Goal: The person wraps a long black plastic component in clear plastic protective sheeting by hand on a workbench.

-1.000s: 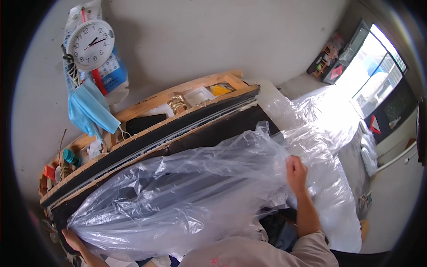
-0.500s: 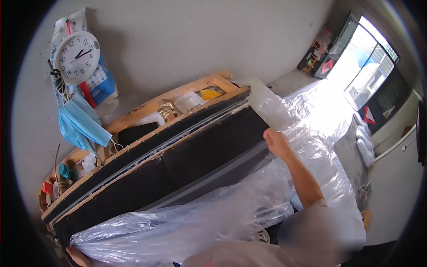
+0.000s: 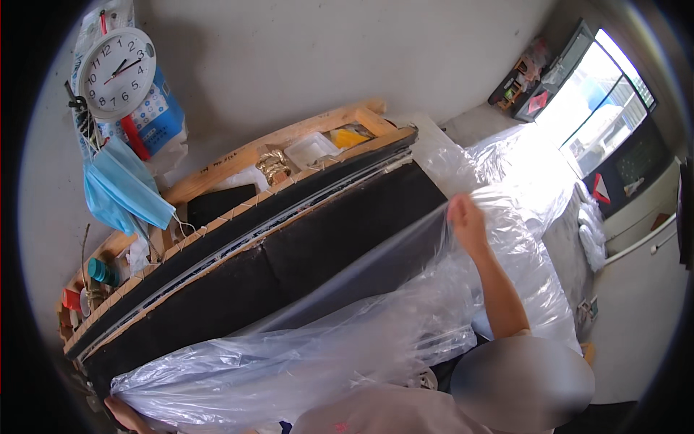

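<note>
A crumpled sheet of clear plastic film stretches across the near part of a long black panel. At the panel's right end, my right hand is closed on the film's upper edge, drawing it into a slanting fold. My left hand, low at the left, grips the gathered other end of the film beside the panel's near left corner. Its fingers are partly hidden by the film.
Behind the panel, a wooden frame holds gold cord, a white tray and a teal-lidded container. On the wall hang a clock and blue masks. More plastic film spreads towards the bright doorway.
My right hand has moved slightly right, off the panel's edge. The film's upper edge is raised into a steeper slant there. My left hand keeps its hold; the whole view has shifted a little.
</note>
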